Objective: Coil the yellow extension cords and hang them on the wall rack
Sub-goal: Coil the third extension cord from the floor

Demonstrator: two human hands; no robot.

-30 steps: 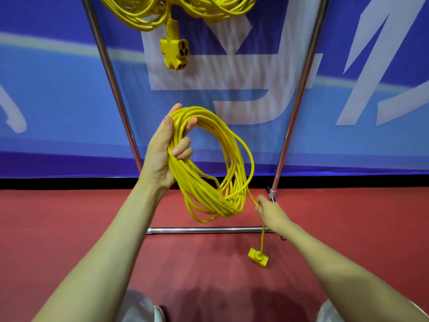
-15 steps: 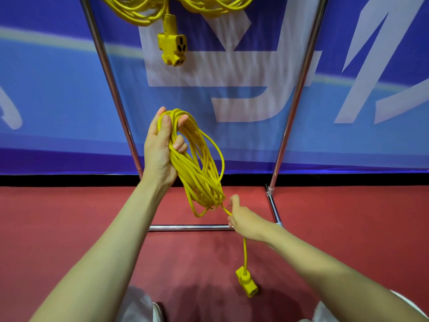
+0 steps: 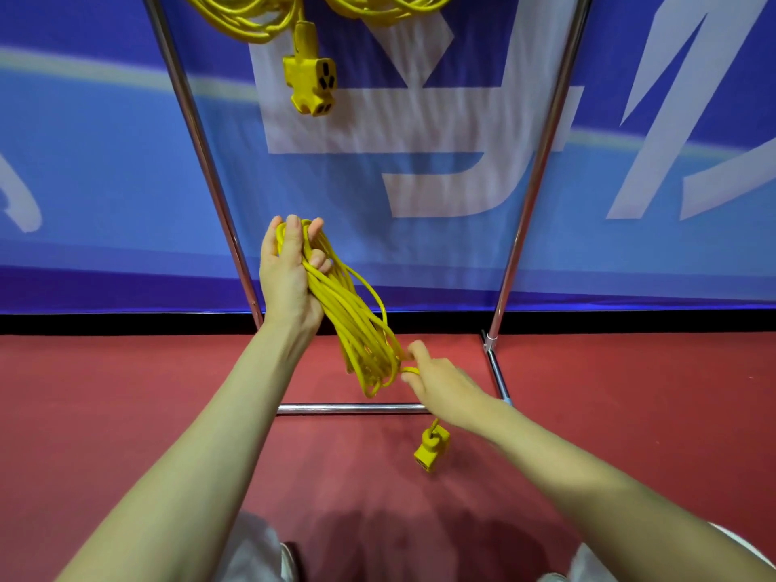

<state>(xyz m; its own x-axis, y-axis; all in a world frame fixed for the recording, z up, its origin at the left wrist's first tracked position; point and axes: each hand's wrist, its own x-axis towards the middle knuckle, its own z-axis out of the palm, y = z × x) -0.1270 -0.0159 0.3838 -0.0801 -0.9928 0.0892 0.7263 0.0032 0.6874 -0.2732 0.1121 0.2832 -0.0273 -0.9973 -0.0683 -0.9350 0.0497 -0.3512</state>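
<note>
My left hand [image 3: 285,270] grips the top of a coiled yellow extension cord [image 3: 361,329], whose loops hang down and to the right in a narrow bundle. My right hand [image 3: 436,380] pinches the cord's free end at the bottom of the coil. From that hand a short tail drops to the yellow socket end [image 3: 430,449], which dangles just above the floor. Another coiled yellow cord [image 3: 260,18] hangs at the top of the frame, its triple socket block [image 3: 313,84] dangling below it.
A chrome rack frames the scene: a left upright [image 3: 201,161], a right upright [image 3: 541,161] and a floor bar [image 3: 348,408]. Behind it is a blue banner wall [image 3: 84,140]. The floor [image 3: 105,392] is red. My shoes show at the bottom edge.
The wide round coil has collapsed into a narrow hanging bundle. My right hand moved left and up to the coil's bottom, and the socket end swung and now hangs lower right.
</note>
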